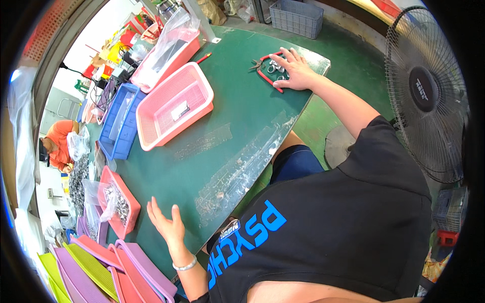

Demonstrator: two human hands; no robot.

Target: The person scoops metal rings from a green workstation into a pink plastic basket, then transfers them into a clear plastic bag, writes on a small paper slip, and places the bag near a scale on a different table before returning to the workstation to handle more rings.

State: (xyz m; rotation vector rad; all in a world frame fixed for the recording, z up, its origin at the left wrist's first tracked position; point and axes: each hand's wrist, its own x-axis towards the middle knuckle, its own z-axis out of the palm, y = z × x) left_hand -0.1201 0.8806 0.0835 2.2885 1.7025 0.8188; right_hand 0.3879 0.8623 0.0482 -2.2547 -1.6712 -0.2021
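Hands well apart, neither closed on anything. Your right hand [299, 73] is spread palm down at the far right corner of the green worktop [166, 174], over the pliers [260, 74] and a small group of metal rings [272, 68]. Can't tell whether the fingertips bear on the handles or just sit over them.

Pliers: slim red handles splayed wide, dark metal head pointing left, away from your palm. Rings: shiny silver, open-centred, loosely bunched between the handles; some hidden under your fingers, so no count.

Your left hand [169, 227] is raised near the left end of the worktop's near edge, empty, fingers extended, thumb out.

Left of the pliers: a red pen-like tool [204, 58], then a pink mesh basket [204, 87] with a small white packet [180, 111] in it. Blue bin [117, 151] just beside that basket. Nearer your left hand, a pink tray [133, 204] holds a heap of small silver parts [121, 206], clear plastic bag [94, 196] draped at its left side.
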